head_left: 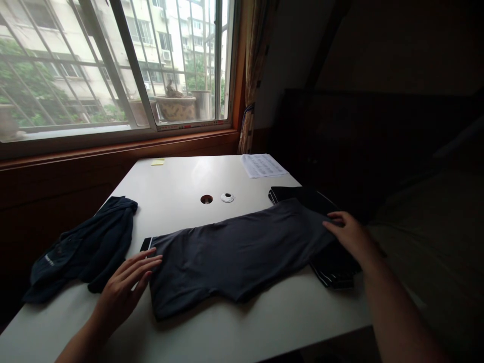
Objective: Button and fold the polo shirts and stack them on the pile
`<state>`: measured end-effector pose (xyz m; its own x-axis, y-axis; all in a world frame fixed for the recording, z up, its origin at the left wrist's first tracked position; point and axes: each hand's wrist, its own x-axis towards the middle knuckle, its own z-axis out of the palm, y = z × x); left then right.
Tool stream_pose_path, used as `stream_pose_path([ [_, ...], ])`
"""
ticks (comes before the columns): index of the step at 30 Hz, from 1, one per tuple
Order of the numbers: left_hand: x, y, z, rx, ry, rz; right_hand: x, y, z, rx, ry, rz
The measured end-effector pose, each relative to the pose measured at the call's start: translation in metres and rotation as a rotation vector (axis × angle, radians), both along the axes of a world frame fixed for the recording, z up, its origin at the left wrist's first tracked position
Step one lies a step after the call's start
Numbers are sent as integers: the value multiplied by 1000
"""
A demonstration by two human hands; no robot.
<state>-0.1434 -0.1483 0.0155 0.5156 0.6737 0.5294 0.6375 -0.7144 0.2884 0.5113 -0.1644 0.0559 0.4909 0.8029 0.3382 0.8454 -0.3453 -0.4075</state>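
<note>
A dark grey garment (pixel 234 257) lies spread lengthwise across the white table, with a few wrinkles and a black-and-white edge at its left end. My left hand (pixel 123 287) rests at that end, its fingers stretched out and touching the cloth. At the far right end is my right hand (pixel 350 234), thumb and forefinger apart at the corner of the cloth; its other fingers are partly hidden. The garment's right part covers some of a folded black pile (pixel 335 269) with white-striped edges.
A crumpled navy garment (pixel 91 247) lies at the table's left edge. Printed sheets (pixel 263 165) and a yellow sticky note (pixel 158 162) are at the back of the table (pixel 181 186). A cable hole (pixel 206 199) and its round cap (pixel 227 197) sit mid-table. Beyond is a barred window (pixel 181 65).
</note>
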Motion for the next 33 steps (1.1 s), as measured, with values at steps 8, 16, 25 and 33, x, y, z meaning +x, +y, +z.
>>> stream_pose_path([
  [8, -11, 9, -10, 18, -106, 222, -229, 35, 65, 308, -52, 569],
  [16, -17, 7, -16, -31, -133, 377, -390, -27, 22, -27, -88, 1428],
  [25, -17, 12, -21, -105, -87, 350, -282, -7, 5, -37, -94, 789],
  [33, -19, 15, -26, -66, -40, 331, -231, -19, -44, -128, 180, 692],
])
